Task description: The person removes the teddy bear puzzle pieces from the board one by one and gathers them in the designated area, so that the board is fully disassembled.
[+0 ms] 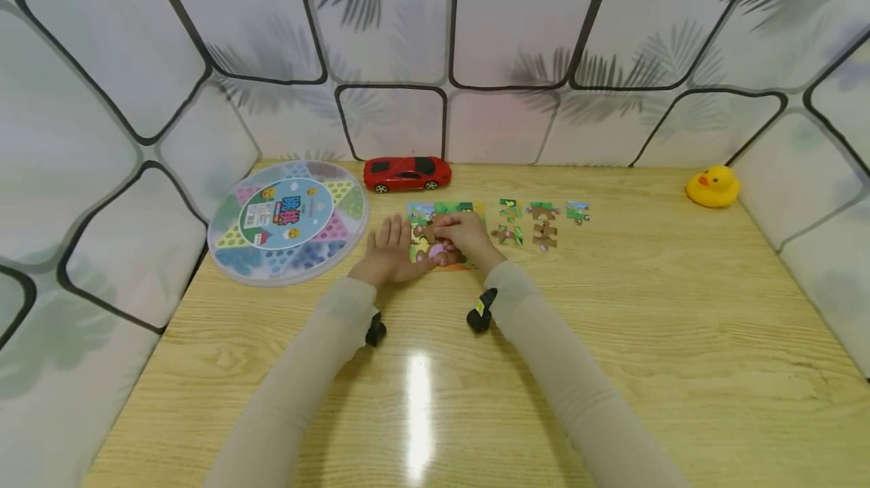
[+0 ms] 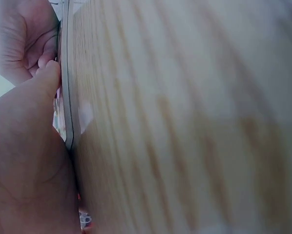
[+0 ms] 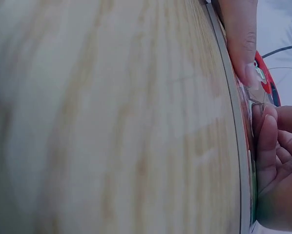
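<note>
A colourful jigsaw puzzle [image 1: 445, 208] in a flat board lies on the table, partly covered by both hands. Along its left edge rests my left hand [image 1: 393, 252], fingers straight and spread, with the thumb reaching over the lower edge. My right hand [image 1: 465, 237] is over the board, thumb and fingertips pinching a small puzzle piece [image 3: 256, 101] low against the surface. Much of that piece is hidden by the fingers. In the left wrist view, the left thumb [image 2: 51, 75] lies close to the right hand [image 2: 26, 39] at the board's edge.
Several loose puzzle pieces [image 1: 544, 236] lie right of the board. A red toy car [image 1: 408, 174] stands behind it. At the left is a round Chinese checkers box [image 1: 288, 261], and a yellow rubber duck [image 1: 713, 187] sits far right. A patterned curtain [image 1: 503, 125] borders the table [image 1: 612, 337].
</note>
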A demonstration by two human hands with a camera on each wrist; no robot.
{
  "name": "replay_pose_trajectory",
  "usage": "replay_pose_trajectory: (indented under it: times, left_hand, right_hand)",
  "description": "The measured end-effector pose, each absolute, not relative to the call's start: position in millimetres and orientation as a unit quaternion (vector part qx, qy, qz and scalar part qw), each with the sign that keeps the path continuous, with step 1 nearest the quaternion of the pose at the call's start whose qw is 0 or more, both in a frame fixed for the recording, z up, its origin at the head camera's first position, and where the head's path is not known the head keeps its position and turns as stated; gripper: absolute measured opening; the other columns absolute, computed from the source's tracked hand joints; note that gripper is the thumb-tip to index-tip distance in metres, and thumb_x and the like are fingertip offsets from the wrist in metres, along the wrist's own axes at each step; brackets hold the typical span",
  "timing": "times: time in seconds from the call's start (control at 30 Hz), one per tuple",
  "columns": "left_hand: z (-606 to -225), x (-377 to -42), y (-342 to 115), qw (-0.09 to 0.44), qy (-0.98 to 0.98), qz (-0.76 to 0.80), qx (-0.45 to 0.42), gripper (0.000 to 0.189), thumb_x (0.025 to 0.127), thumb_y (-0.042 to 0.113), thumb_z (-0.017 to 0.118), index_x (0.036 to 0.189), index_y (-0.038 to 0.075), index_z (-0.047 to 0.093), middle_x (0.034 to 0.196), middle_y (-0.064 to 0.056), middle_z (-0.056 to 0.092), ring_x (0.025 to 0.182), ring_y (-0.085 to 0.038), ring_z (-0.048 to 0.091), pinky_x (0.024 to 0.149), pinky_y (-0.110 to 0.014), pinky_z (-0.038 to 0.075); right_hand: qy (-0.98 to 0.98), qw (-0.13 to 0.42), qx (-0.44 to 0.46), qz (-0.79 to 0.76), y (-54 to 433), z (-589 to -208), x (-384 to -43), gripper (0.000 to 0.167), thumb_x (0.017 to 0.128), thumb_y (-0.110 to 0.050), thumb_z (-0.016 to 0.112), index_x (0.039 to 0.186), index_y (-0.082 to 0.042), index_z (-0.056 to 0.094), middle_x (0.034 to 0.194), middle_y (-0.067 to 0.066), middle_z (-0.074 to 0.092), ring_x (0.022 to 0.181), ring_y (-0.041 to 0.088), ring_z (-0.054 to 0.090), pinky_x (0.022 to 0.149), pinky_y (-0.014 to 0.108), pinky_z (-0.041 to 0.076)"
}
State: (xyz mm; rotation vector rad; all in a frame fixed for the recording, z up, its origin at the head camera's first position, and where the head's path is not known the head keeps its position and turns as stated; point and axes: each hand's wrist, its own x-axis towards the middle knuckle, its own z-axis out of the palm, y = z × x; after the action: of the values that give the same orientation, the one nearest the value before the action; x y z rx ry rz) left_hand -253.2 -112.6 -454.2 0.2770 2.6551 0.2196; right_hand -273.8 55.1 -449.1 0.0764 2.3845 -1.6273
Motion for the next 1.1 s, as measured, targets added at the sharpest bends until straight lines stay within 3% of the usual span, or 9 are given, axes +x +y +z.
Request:
replay_pose_trajectory:
  times: [0.7, 0.93, 1.1]
  left_hand:
    - [-452.6, -247.8, -112.5, 0.225, 0.967, 0.076, 0.097, 0.109, 0.079, 0.084, 0.023, 0.149, 0.009, -0.017, 0.153, -0.012, -0.024, 0.14, -0.029, -0.022, 0.111, -0.054, -0.007]
    - [-444.5, -243.3, -111.8, 0.231, 0.964, 0.089, 0.1, 0.105, 0.083, 0.08, 0.025, 0.149, 0.009, -0.018, 0.154, -0.012, -0.024, 0.14, -0.028, -0.022, 0.111, -0.052, -0.009]
    - [-441.4, -242.7, -111.5, 0.231, 0.964, 0.087, 0.103, 0.104, 0.084, 0.078, 0.025, 0.148, 0.009, -0.018, 0.153, -0.012, -0.025, 0.14, -0.028, -0.023, 0.111, -0.052, -0.01]
  right_hand:
    - [0.736, 0.147, 0.057, -0.658, 72.1, -444.3, -273.2, 0.022, 0.09, -0.006, 0.064, 0.108, 0.007, 0.065, 0.078, 0.003, 0.063, 0.057, 0.007, 0.058, 0.055, 0.018, 0.05]
    - [0.734, 0.139, 0.066, -0.662, 105.3, -436.7, -273.9, 0.025, 0.091, -0.007, 0.062, 0.112, 0.006, 0.062, 0.074, -0.001, 0.062, 0.057, 0.006, 0.057, 0.057, 0.019, 0.05]
    - [0.725, 0.122, 0.061, -0.675, 143.9, -428.9, -271.5, 0.019, 0.094, -0.009, 0.059, 0.109, 0.003, 0.06, 0.081, -0.002, 0.061, 0.062, 0.007, 0.057, 0.061, 0.02, 0.051]
